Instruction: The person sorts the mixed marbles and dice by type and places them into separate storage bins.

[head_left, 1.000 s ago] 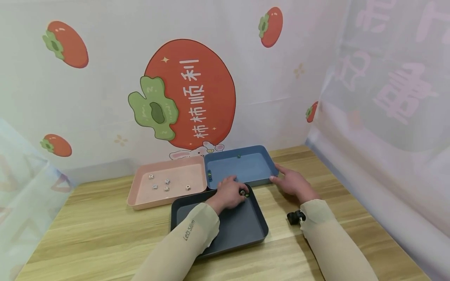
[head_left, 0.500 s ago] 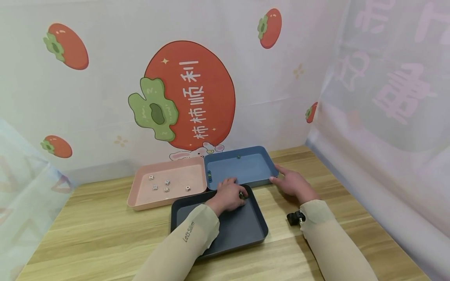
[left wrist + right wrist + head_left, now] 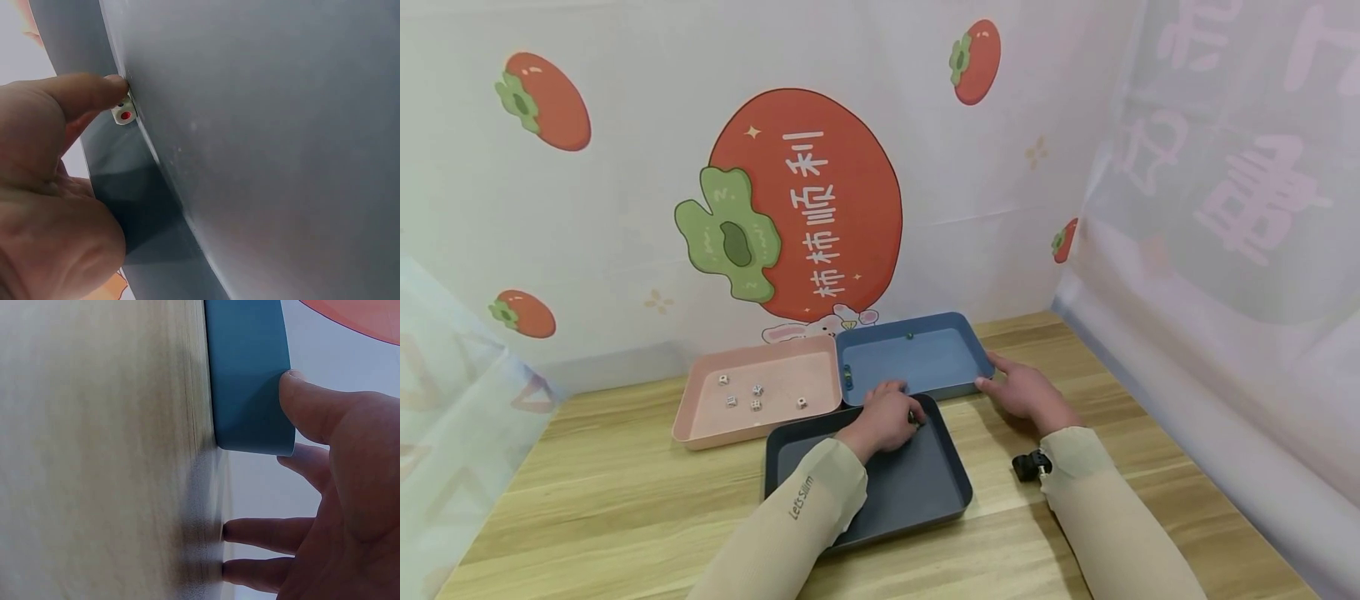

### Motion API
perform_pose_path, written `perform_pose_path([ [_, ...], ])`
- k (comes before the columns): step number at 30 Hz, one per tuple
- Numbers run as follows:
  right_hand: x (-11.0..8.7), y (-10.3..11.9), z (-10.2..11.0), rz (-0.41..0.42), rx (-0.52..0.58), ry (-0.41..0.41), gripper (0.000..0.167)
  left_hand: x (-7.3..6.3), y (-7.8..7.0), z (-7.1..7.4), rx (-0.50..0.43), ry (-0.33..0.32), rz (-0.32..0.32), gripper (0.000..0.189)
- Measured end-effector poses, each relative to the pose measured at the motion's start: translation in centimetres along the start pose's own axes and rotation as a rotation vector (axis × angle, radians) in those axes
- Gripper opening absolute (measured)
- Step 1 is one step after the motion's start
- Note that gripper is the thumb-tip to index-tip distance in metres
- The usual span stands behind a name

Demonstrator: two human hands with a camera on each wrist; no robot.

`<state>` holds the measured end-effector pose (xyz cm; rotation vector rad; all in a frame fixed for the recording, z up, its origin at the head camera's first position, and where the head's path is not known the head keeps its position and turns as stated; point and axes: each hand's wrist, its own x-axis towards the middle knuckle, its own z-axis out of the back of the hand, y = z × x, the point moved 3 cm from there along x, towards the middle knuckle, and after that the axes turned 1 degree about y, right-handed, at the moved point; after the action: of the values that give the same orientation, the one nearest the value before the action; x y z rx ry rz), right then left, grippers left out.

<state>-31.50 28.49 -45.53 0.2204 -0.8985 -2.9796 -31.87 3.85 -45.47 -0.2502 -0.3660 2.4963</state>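
Observation:
In the head view my left hand reaches into the dark grey tray at its far right corner. The left wrist view has its thumb and index finger pinching at a white die with a red pip, against the tray's wall. Something small and green shows at these fingertips in the head view, mostly hidden. My right hand holds the near right corner of the blue tray between thumb and index finger. Its other fingers extend down towards the wooden table, as the right wrist view shows.
Left of the blue tray stands a pink tray with several white dice. Inside the blue one are a green marble and several marbles along its left wall. A black clip-like object sits by the right sleeve.
My left fingertips have drawn slightly left and closed further over the die and the small green thing, which show less now. The right hand and the trays stay in place.

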Motion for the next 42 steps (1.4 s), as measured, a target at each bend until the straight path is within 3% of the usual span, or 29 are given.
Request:
perform_pose_path([
  [6,0.0,0.0,-0.1,-0.010,0.003,0.001,0.074,-0.2,0.0,0.0,-0.017,-0.003,-0.009,0.014],
  [9,0.0,0.0,-0.1,-0.016,0.003,-0.001,0.074,-0.1,0.2,-0.1,-0.069,-0.021,-0.003,0.014],
  [12,0.0,0.0,-0.1,-0.021,0.005,-0.002,0.074,0.1,0.5,0.1,-0.192,-0.065,0.012,0.016],
  [18,0.1,-0.1,-0.2,-0.009,0.002,0.001,0.074,-0.5,0.6,1.4,-0.578,-0.137,0.038,0.019],
  [21,0.0,0.0,-0.1,-0.009,0.010,0.000,0.074,-0.7,0.5,2.2,-0.671,-0.149,0.034,0.023],
  [32,-0.1,0.0,0.2,-0.016,0.014,0.003,0.075,-1.4,1.0,5.4,-0.676,-0.237,0.051,0.022],
  [42,0.0,0.1,0.2,-0.022,0.015,0.002,0.074,-1.2,3.7,7.9,-0.615,-0.393,0.203,0.024],
])
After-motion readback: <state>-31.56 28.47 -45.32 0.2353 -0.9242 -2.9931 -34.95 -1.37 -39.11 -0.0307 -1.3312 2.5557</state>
